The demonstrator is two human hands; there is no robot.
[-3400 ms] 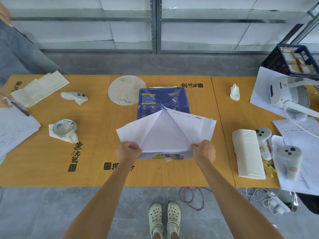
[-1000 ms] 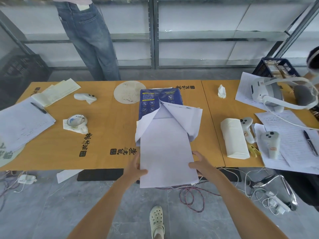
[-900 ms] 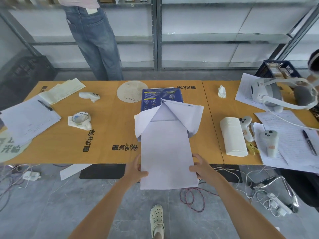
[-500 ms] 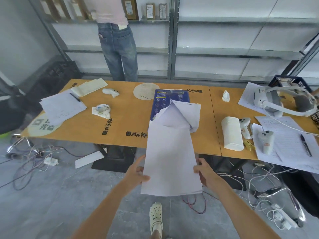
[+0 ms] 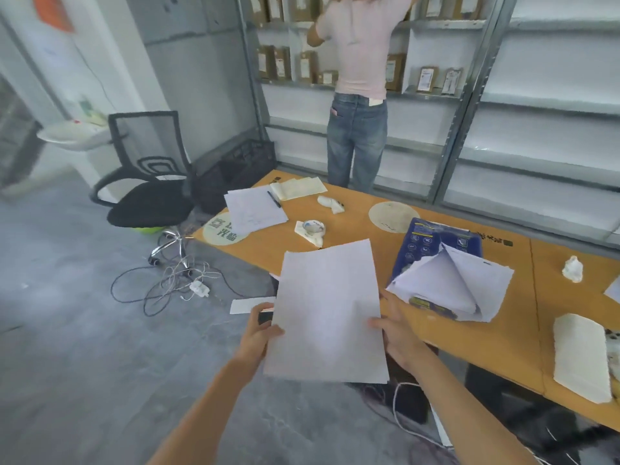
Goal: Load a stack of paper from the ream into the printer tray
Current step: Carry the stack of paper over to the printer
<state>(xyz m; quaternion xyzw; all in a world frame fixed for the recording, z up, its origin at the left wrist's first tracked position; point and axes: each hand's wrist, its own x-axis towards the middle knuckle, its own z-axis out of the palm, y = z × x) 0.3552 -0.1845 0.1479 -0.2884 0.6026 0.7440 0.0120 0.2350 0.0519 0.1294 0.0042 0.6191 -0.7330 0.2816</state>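
A white stack of paper [image 5: 327,310] is held flat in front of me, clear of the table. My left hand [image 5: 258,337] grips its left edge and my right hand [image 5: 399,337] grips its right edge. The blue ream wrapper [image 5: 436,239] lies on the orange table [image 5: 469,333] to the right, its torn white flaps [image 5: 453,283] folded open. No printer or tray is in view.
A person in jeans [image 5: 357,135] stands at the metal shelving behind the table. A black office chair [image 5: 147,182] and tangled cables [image 5: 174,280] lie on the floor to the left. Loose sheets [image 5: 255,209], a tape roll [image 5: 313,227] and a towel [image 5: 580,357] sit on the table.
The stack has come fully out of the ream wrapper and off the table. My view has swung left, bringing the chair and floor cables into sight.
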